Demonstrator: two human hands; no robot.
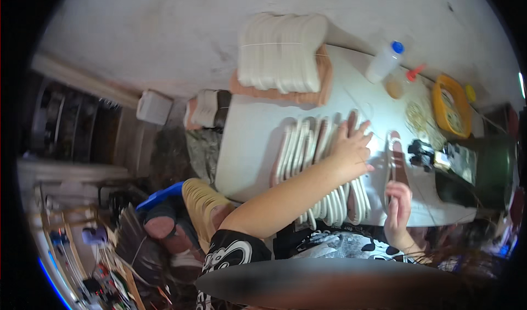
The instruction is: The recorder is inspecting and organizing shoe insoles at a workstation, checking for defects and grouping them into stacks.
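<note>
On the white table [247, 129], a row of shoe soles [299, 151] with pale rims and brown faces leans together in front of me. My left hand [351, 153] reaches across the row from the lower left. Its fingers are spread, and it rests on or just over the soles at the right end. To the right of the row, my right hand [398, 207] has its fingers closed round the near end of a single sole [397, 162], which points away from me. That sole has a pale rim and a brown face.
At the back stands a tied stack of white insoles [280, 52] on a brown layer [307, 97]. Further right are a blue-capped bottle [384, 63], a yellow basket [451, 107], rubber bands [418, 118] and a small black device [422, 155]. Tan soles [200, 203] stand at the lower left.
</note>
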